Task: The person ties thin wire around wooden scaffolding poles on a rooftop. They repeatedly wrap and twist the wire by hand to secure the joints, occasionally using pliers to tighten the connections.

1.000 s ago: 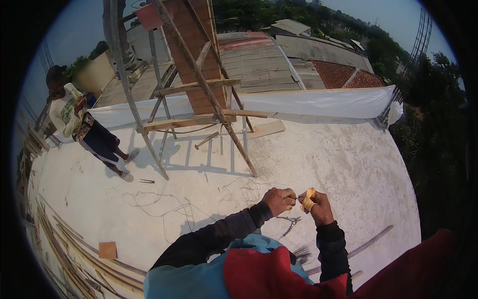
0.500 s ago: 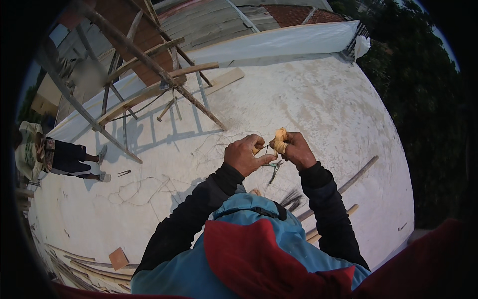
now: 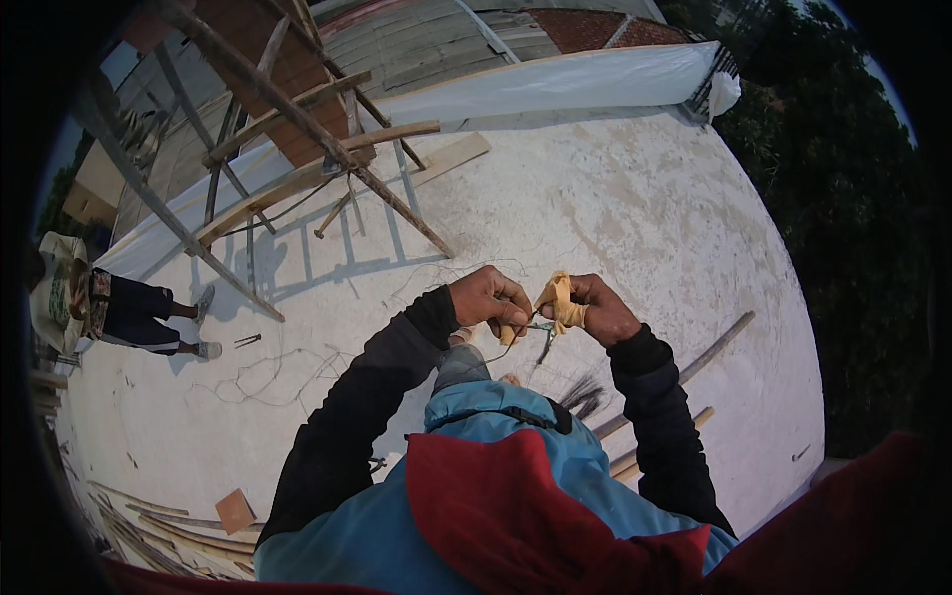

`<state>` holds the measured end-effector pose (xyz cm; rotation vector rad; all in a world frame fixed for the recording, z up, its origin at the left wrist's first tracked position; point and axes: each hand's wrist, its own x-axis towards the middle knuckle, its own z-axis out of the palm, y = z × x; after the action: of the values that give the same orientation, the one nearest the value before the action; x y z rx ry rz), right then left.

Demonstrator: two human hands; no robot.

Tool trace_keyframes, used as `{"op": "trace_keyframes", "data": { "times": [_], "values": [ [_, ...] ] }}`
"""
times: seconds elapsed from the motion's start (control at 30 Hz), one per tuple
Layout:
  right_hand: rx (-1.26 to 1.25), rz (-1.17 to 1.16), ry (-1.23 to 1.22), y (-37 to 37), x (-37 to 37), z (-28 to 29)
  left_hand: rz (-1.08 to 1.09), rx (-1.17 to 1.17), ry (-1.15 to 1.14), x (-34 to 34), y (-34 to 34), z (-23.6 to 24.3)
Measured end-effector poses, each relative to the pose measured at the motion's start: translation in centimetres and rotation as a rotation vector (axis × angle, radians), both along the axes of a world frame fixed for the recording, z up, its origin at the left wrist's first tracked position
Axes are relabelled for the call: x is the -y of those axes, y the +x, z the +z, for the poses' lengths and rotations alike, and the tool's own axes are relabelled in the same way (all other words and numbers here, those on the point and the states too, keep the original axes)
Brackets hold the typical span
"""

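My left hand [image 3: 491, 299] is closed, its fingertips pinching a thin dark wire [image 3: 516, 340] that curves down below them. Close by on the right, my right hand [image 3: 603, 315] is also closed, with its fingertips at the wire's other end. Pale yellow cloth [image 3: 561, 300] is bunched around the right fingers; whether it is wrapped on or held cannot be told. A smaller yellow piece shows under my left fingertips. Green-handled pliers [image 3: 546, 343] appear just below and between the hands.
Loose wire [image 3: 263, 379] lies tangled on the pale floor at left, near a dark tool [image 3: 248, 340]. A wooden frame [image 3: 327, 149] stands far left, with a person [image 3: 139, 312] nearby. Wooden poles [image 3: 719, 347] lie at right, and a dark wire bundle [image 3: 583, 397] beside my waist.
My left hand has turned and its fingers have closed into a pinch on the wire. My right hand has shifted slightly right and down.
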<state>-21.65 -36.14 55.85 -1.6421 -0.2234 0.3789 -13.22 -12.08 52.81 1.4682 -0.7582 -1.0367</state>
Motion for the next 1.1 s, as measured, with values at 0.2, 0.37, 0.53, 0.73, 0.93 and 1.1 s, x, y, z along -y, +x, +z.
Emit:
{"op": "trace_keyframes", "data": {
  "times": [0.2, 0.37, 0.53, 0.73, 0.93, 1.1],
  "values": [
    [-0.242, -0.257, -0.114, -0.2, 0.3, -0.6, 0.420, 0.475, 0.186, 1.3, -1.6, -0.4],
    [-0.234, -0.372, -0.119, -0.1, 0.9, -1.8, 0.674, 1.370, 0.095, 2.5, -5.7, -0.2],
    [-0.255, -0.373, -0.106, -0.2, 0.7, -1.8, 0.747, 1.460, 0.115, 3.9, -6.7, -1.8],
    [-0.128, -0.280, -0.153, -0.7, 0.3, 0.1, 0.539, 0.751, 0.154, 3.2, -5.1, -3.0],
    [-0.143, -0.156, -0.022, -0.6, 1.1, 1.1, 0.110, -0.591, -0.281, 1.7, -2.9, -4.1],
    [-0.274, -0.262, -0.093, -0.2, 1.5, 0.1, 0.283, 0.081, -0.130, 1.6, -2.7, -2.2]
  ]
}}
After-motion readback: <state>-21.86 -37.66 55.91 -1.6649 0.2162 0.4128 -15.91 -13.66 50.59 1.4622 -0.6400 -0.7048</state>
